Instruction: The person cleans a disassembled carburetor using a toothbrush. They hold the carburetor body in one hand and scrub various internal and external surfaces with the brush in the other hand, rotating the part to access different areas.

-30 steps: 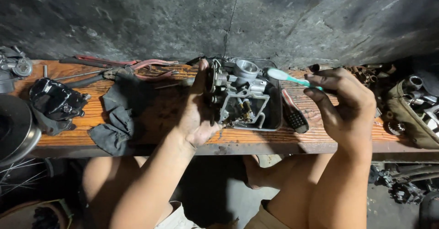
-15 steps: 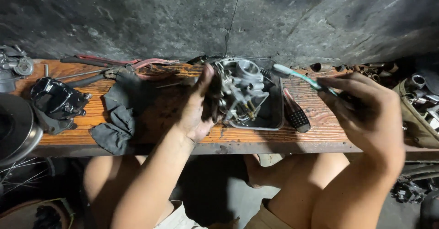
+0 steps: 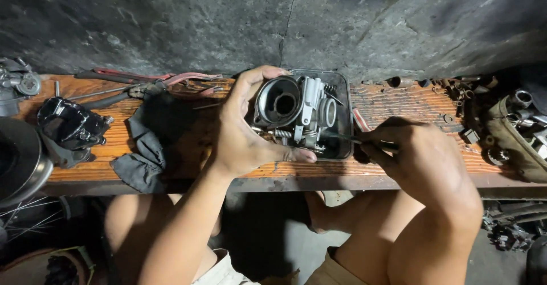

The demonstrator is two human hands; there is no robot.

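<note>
My left hand [image 3: 245, 131] grips a grey metal carburettor [image 3: 296, 111] from its left side and holds it tilted, with the round bore facing up at me. It hovers over a dark shallow tray [image 3: 343, 85] on the wooden bench [image 3: 404, 105]. My right hand [image 3: 424, 157] is closed around a thin brush [image 3: 347, 139]. The brush tip reaches the lower right of the carburettor, near its spring. My fingers hide most of the brush handle.
A dark rag [image 3: 145, 145] lies left of my left hand, next to a black engine part [image 3: 68, 126]. Red-handled pliers [image 3: 145, 77] lie along the bench's back edge. Small metal parts [image 3: 464, 94] and a bulky part [image 3: 521, 134] crowd the right end. A round metal piece [image 3: 20, 162] sits far left.
My left hand has turned the carburettor so its bore faces up. My right hand has come down and left, bringing the brush from above the tray to the carburettor's lower side.
</note>
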